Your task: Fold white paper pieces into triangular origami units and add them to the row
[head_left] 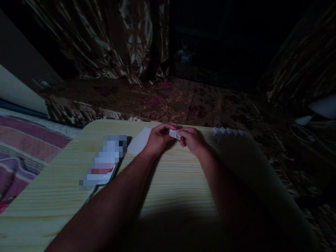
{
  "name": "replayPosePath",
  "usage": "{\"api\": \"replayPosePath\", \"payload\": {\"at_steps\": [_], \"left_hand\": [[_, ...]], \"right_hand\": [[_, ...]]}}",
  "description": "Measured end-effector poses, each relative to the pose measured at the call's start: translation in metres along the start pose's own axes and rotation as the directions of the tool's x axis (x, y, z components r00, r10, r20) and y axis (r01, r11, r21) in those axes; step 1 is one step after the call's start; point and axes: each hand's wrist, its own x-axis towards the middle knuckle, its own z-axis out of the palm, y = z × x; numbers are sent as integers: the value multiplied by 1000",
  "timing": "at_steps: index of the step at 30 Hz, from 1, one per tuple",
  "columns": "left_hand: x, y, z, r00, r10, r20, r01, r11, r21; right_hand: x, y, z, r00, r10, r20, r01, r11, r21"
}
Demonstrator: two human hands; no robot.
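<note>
Over woodgrain (173,185), creased paper (175,133); left hand (158,138), right hand (193,139)

Blurred packet (105,161), paper sheet (139,140) on wooden table (170,182).

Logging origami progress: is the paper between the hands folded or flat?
Folded: the small paper pinched by left hand and right hand looks creased and compact, unlike the flat sheet nearby.
</note>
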Motion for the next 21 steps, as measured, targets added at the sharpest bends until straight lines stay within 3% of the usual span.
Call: {"api": "replayPosePath", "payload": {"at_steps": [5, 9, 16, 21], "left_hand": [[0, -1, -1, 1000, 4, -15, -4, 1000, -9], [-1, -1, 1, 998, -28, -51, 26, 999, -30], [-1, -4, 2, 986, -99, -138, 106, 993, 44], [-1, -4, 1, 986, -120, -116, 128, 990, 63]], "right_hand": [[0, -1, 1, 1000, 12, -9, -11, 999, 35], [3, 1, 3, 994, 15, -110, -3, 994, 105], [-2, 2, 1, 977, -143, -157, 164, 978, 131], [-3, 3, 0, 976, -175, -132, 189, 977, 97]]}}
